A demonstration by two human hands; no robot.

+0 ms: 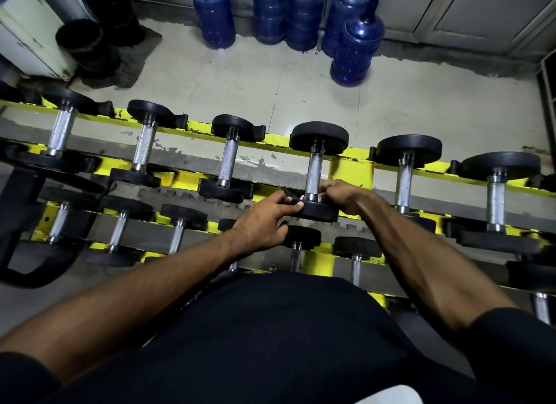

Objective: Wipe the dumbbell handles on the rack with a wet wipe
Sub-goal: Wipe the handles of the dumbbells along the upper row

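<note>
A yellow rack [352, 170] holds two rows of black dumbbells with knurled metal handles. Both hands are at the near end of the middle dumbbell [314, 168] on the top row. My left hand [264, 220] grips the rim of its near black head. My right hand [340, 197] is curled at the base of the handle, and a bit of white wet wipe [321, 196] shows between its fingers. Most of the wipe is hidden by the hand.
Other dumbbells [227, 159] [404, 177] sit left and right on the top row, smaller ones [177, 235] on the lower row. Several blue water jugs [356, 42] stand on the floor behind the rack, with black boots [90, 45] at far left.
</note>
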